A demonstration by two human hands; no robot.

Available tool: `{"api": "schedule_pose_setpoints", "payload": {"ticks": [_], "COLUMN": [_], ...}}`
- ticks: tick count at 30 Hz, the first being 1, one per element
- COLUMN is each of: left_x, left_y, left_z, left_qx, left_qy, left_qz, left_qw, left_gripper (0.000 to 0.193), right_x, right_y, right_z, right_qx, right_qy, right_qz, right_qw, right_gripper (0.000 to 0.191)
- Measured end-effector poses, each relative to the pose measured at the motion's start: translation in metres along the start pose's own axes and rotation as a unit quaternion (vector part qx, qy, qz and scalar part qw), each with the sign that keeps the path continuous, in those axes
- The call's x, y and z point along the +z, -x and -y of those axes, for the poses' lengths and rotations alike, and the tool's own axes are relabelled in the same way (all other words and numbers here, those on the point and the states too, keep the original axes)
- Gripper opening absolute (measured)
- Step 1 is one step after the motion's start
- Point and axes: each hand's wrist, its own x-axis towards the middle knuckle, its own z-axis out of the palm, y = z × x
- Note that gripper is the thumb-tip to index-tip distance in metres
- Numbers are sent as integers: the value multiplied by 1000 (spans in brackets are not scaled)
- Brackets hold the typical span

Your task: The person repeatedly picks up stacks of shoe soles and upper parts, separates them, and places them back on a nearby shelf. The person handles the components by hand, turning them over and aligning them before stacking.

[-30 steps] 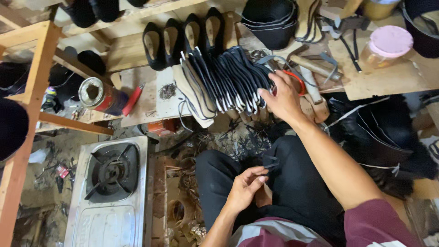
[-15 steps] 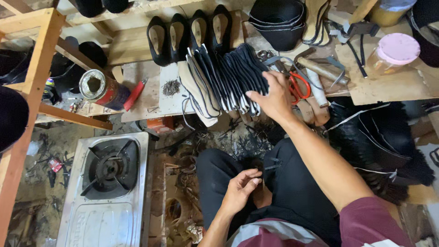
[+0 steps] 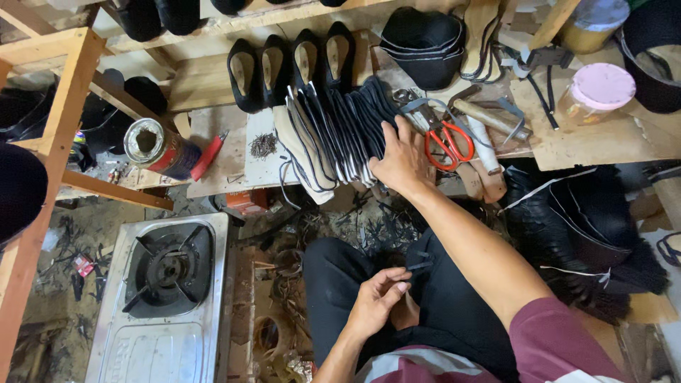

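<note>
Left hand (image 3: 376,308) rests on the lap, over black trousers (image 3: 440,312). Its grip is half closed, fingers curled loosely toward the palm; whether anything thin lies inside cannot be told. Just beyond the fingertips a small dark strip (image 3: 420,266) lies on the trousers.

Right hand (image 3: 401,159) is stretched forward to the bench (image 3: 213,138), arm extended from a maroon sleeve (image 3: 560,340). Its grip is open, fingers spread flat and pressing on the right end of a stack of black uppers (image 3: 340,135). The uppers stand on edge in a fanned row, pale linings showing at the far left end. The hand holds nothing closed; it only touches the stack.

Just right of that grip lie red scissors (image 3: 447,142), touching a hammer (image 3: 489,120) and a pale wooden handle (image 3: 482,152). Left of the stack sits a small heap of tacks (image 3: 264,144), then a red tool (image 3: 207,154), then an open tin (image 3: 156,147).

Beyond the grip, four black shoes (image 3: 291,67) stand in a row against the board, with stacked black shoe pieces (image 3: 425,42) to their right. Far right of the grip stands a jar with a pink lid (image 3: 599,91).

Below the bench, left of the left hand, a gas stove (image 3: 167,273) sits on the littered floor (image 3: 64,241). A wooden frame (image 3: 60,78) stands at the far left.
</note>
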Motion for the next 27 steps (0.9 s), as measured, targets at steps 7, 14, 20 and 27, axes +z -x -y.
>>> {"api": "schedule_pose_setpoints", "payload": {"ticks": [7, 14, 20, 27], "left_x": [3, 9, 24, 47], "left_y": [16, 26, 15, 4], "left_z": [-9, -71, -152, -122], "left_qx": [15, 244, 505, 225], "left_qy": [1, -253, -569, -566], "left_qz": [-14, -114, -124, 295], "left_qw": [1000, 929, 637, 736], "left_gripper": [37, 56, 72, 95], "right_x": [-24, -99, -145, -143], "right_y": [7, 77, 209, 270], "right_z": [-39, -65, -92, -151], "right_qx": [45, 24, -12, 367], "right_qy": [-151, -258, -323, -623], "right_qz": [-48, -102, 104, 313], "right_qw": [986, 960, 941, 616], "right_gripper": [82, 71, 69, 61]}}
